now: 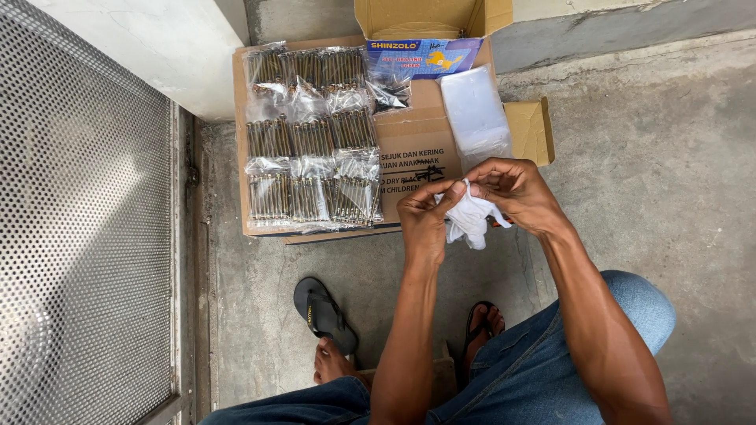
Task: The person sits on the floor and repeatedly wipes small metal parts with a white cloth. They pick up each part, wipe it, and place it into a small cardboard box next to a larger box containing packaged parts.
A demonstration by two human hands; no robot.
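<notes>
My left hand (pixel 424 214) and my right hand (pixel 516 191) meet in front of me, both pinching a small crumpled clear plastic bag (pixel 470 223) at its top edge. The bag hangs between my fingers above a flattened cardboard sheet (pixel 417 142) on the concrete floor. Several clear packets of long brass-coloured screws (pixel 311 161) lie in rows on the left part of that cardboard. A stack of empty clear plastic bags (pixel 475 110) rests on the cardboard just beyond my right hand.
An open cardboard box with a blue label (pixel 425 35) stands at the back against the wall. A perforated metal panel (pixel 79 236) fills the left side. My sandalled feet (pixel 324 315) and jeans-clad knees are below the hands.
</notes>
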